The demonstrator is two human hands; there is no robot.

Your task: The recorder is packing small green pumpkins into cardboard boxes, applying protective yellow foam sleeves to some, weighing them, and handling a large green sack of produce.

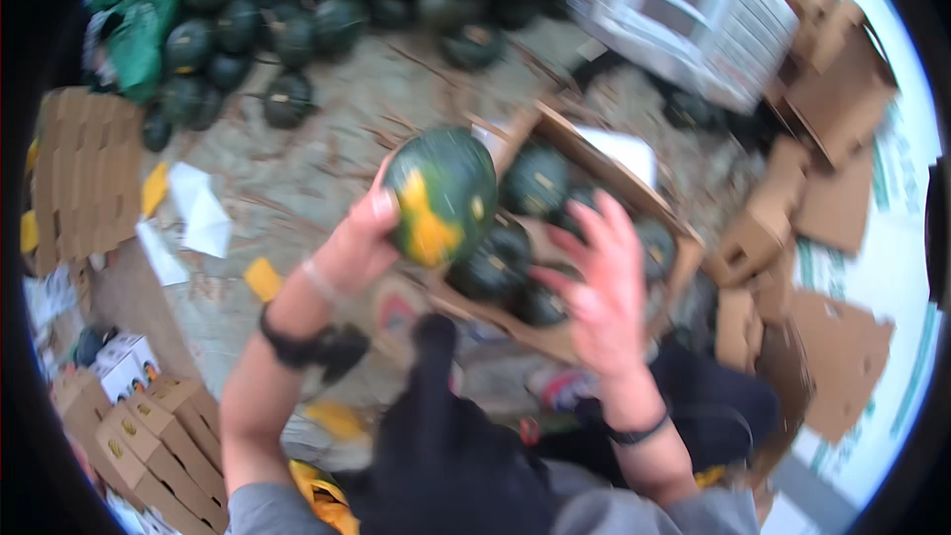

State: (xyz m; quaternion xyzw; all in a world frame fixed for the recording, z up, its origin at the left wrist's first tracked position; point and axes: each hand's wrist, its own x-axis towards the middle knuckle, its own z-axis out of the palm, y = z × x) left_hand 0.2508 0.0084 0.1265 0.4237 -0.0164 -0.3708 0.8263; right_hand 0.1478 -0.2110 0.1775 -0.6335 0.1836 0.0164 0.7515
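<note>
Your left grip (365,236) is grasping a dark green squash (451,188) with a yellow-orange patch, the thumb on its near left side and the fingers mostly hidden. Your right grip (602,292) is released, its fingers spread and slightly curled; you cannot tell whether they touch anything below. To the right of your left grip, and partly under your right one, a cardboard box (606,170) holds several more green squashes (536,178). Ahead of your left grip, a heap of squashes (337,22) lies on the floor (327,154). Ahead and right of your right grip stands a digital scale (669,12) with red digits lit.
</note>
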